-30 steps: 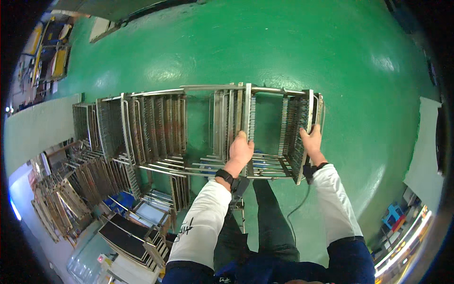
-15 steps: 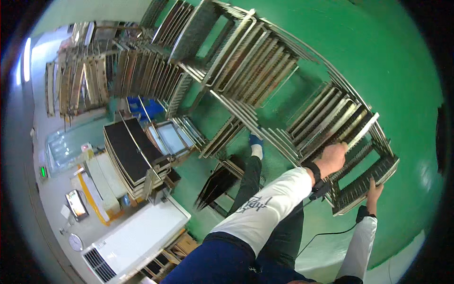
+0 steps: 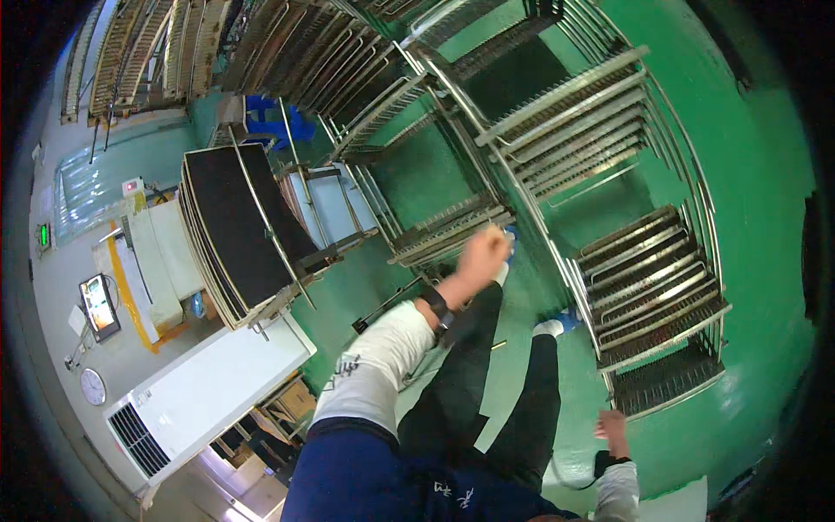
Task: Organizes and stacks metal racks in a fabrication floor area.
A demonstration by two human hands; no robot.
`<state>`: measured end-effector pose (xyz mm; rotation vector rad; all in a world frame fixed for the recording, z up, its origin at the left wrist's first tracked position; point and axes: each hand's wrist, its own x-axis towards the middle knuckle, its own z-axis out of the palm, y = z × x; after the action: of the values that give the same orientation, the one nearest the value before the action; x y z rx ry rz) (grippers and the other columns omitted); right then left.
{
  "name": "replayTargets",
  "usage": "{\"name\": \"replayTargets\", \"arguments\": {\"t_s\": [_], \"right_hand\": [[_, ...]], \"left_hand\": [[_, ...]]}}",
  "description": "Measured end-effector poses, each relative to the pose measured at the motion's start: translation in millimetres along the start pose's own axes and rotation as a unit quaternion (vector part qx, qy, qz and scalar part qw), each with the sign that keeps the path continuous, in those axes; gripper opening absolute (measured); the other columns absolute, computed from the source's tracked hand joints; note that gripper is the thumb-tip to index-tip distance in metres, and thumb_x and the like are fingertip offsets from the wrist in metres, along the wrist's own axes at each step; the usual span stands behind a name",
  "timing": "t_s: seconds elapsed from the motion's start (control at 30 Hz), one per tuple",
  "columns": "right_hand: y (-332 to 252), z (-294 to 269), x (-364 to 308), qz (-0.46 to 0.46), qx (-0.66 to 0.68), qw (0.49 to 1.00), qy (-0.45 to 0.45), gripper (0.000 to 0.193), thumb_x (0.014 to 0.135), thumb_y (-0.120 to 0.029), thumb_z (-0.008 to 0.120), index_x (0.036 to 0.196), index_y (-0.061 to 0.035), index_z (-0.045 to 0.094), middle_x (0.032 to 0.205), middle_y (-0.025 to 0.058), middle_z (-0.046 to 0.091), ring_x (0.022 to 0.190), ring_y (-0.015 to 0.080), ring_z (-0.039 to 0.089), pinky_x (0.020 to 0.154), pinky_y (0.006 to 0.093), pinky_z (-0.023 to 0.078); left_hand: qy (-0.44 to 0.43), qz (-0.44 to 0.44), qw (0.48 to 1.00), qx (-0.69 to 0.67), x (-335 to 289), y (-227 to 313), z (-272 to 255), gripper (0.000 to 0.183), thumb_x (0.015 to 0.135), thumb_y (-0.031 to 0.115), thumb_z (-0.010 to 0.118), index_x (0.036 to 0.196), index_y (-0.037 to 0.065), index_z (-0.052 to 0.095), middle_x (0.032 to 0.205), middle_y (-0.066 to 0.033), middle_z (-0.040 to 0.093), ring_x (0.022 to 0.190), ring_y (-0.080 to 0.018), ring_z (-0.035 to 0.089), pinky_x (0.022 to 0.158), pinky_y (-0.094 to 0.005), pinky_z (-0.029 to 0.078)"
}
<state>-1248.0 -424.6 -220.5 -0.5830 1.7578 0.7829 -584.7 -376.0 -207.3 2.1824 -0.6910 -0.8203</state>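
Observation:
My left hand (image 3: 484,256) is raised over the floor with its fingers curled in. No object shows in it. Behind it is the end of a low metal rack (image 3: 457,230) with toothed bars; I cannot tell if they touch. My right hand (image 3: 611,426) hangs lower down, beside the near end of a long metal rack cart (image 3: 665,387). Its fingers are small and blurred, and nothing is seen in it. Several slotted metal frames (image 3: 648,278) stand in a row in that cart, with another group of frames (image 3: 578,130) farther along it.
Stacked dark boards (image 3: 239,217) lean on a rack to the left. Beyond them are a white air conditioner (image 3: 217,391), a wall clock (image 3: 93,385) and a screen (image 3: 100,306). More frames (image 3: 304,56) fill racks at the far left. My blue-shod feet (image 3: 565,320) are on the green floor.
Both hands have left the rack cart. My left hand moved left toward the low rack, and my right hand dropped toward me. The whole view has turned and shifted.

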Motion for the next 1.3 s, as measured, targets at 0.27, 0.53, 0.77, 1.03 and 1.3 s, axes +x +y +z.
{"name": "replayTargets", "arguments": {"t_s": [0.27, 0.53, 0.77, 1.03, 1.3], "right_hand": [[-247.8, 261.4, -104.7, -0.270, 0.084, 0.933, -0.222, 0.025, 0.090, -0.026, 0.067, 0.085, -0.0016, 0.061, 0.064, 0.0036, 0.058, 0.057, 0.0112, 0.056, 0.052, 0.0269, 0.045], [-343.5, 358.7, -125.4, -0.205, 0.120, 0.946, -0.219, 0.057, 0.090, -0.039, 0.066, 0.130, -0.0007, 0.052, 0.118, 0.0073, 0.059, 0.100, 0.0183, 0.060, 0.077, 0.0308, 0.050], [-357.3, 384.1, -122.5, -0.150, 0.202, 0.937, -0.244, 0.055, 0.094, -0.039, 0.063, 0.137, -0.0098, 0.044, 0.127, 0.0001, 0.049, 0.114, 0.0195, 0.051, 0.090, 0.0372, 0.046], [-367.5, 390.7, -110.7, -0.150, 0.252, 0.913, -0.283, 0.050, 0.096, -0.037, 0.061, 0.132, -0.0067, 0.044, 0.132, 0.0067, 0.049, 0.118, 0.0229, 0.050, 0.092, 0.0392, 0.044], [-366.3, 388.4, -112.6, -0.145, 0.282, 0.907, -0.277, 0.029, 0.099, -0.035, 0.059, 0.115, -0.0109, 0.055, 0.113, 0.0031, 0.060, 0.103, 0.0185, 0.058, 0.086, 0.0363, 0.049]], "left_hand": [[0.037, -0.047, 0.939, 0.338, 119.3, -98.0, -170.6, 0.025, 0.080, 0.022, 0.072, 0.089, 0.002, 0.060, 0.092, -0.0207, 0.064, 0.091, -0.0406, 0.062, 0.078, -0.0476, 0.050], [0.061, -0.041, 0.900, 0.429, 177.6, -119.6, -245.4, 0.047, 0.079, 0.032, 0.077, 0.115, 0.006, 0.062, 0.112, -0.0156, 0.063, 0.107, -0.0368, 0.059, 0.090, -0.0459, 0.048], [0.058, -0.053, 0.919, 0.386, 211.3, -149.6, -242.7, 0.081, 0.074, 0.039, 0.081, 0.140, 0.008, 0.047, 0.147, -0.0136, 0.045, 0.131, -0.0363, 0.046, 0.108, -0.0447, 0.039], [0.023, -0.097, 0.941, 0.323, 225.6, -158.0, -252.6, 0.087, 0.073, 0.041, 0.082, 0.143, 0.009, 0.043, 0.142, -0.0174, 0.049, 0.133, -0.0354, 0.044, 0.107, -0.0444, 0.040], [-0.014, -0.131, 0.894, 0.429, 245.8, -126.4, -266.1, 0.088, 0.064, 0.066, 0.079, 0.124, 0.005, 0.061, 0.118, -0.0169, 0.065, 0.114, -0.0356, 0.058, 0.097, -0.0444, 0.047]]}}
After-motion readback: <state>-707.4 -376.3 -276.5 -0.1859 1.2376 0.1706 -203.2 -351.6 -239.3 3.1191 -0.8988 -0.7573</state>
